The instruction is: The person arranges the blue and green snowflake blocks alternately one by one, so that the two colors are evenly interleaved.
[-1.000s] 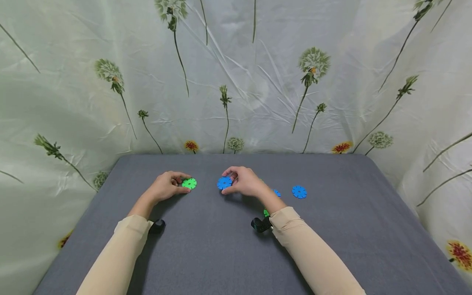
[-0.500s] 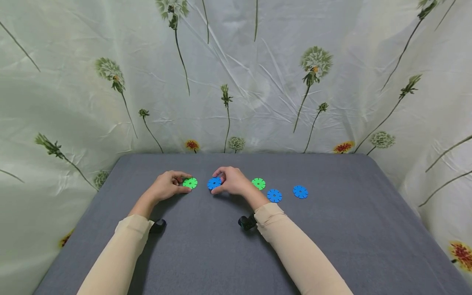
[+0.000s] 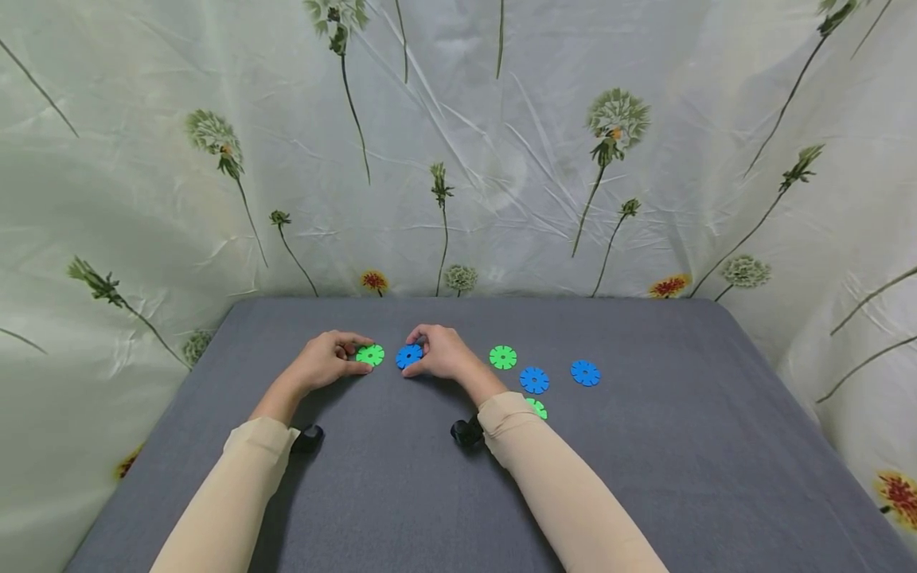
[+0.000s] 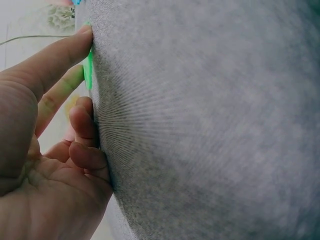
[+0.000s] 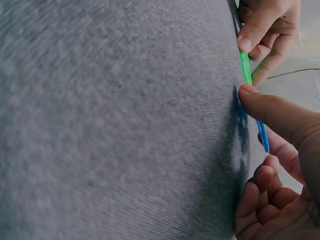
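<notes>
In the head view my left hand (image 3: 325, 363) pinches a green notched disc (image 3: 369, 355) by its edges, thumb at the near rim and index finger at the far rim. The left wrist view shows this green disc (image 4: 89, 72) edge-on, low at the cloth. To its right my right hand (image 3: 446, 354) pinches a blue notched disc (image 3: 409, 356) the same way, a small gap from the green one. Seen edge-on in the right wrist view, the blue disc (image 5: 263, 137) is slightly tilted, its shadow on the cloth beneath.
Right of my right hand lie a green disc (image 3: 503, 357) and two blue discs, one nearer (image 3: 534, 380) and one farther right (image 3: 586, 372). Another green disc (image 3: 536, 408) is partly covered by my right sleeve. A grey cloth covers the table (image 3: 387, 493); a flowered curtain (image 3: 501, 159) hangs behind.
My right hand has moved left with the blue disc, closing in on the green disc. The discs behind the right forearm have come into view. My left hand has stayed nearly still.
</notes>
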A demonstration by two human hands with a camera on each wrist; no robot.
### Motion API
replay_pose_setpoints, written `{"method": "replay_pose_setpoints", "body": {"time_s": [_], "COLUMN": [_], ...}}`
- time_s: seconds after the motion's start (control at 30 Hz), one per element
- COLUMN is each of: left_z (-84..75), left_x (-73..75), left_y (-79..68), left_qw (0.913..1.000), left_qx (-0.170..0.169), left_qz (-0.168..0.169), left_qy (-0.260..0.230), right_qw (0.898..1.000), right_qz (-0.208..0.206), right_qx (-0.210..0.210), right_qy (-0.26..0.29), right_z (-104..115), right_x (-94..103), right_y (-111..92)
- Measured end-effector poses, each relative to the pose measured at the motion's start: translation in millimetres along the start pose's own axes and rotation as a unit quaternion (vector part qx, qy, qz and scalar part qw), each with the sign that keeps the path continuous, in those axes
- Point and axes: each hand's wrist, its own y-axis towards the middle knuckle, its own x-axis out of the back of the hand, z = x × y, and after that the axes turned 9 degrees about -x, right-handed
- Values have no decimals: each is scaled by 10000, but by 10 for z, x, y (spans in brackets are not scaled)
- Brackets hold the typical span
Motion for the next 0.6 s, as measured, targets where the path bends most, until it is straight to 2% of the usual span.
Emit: {"method": "replay_pose_setpoints", "body": {"time_s": [0.6], "left_z": [-11], "left_x": [-18], "left_y": [9], "left_qw": [10000], "left_qx": [40], "left_qz": [-23], "left_qy": [-35], "right_qw": [9986], "right_qz": [19], "right_qx": [-519], "right_qy": [79], "right_z": [66], "right_x": [-72], "right_y": [35]}}
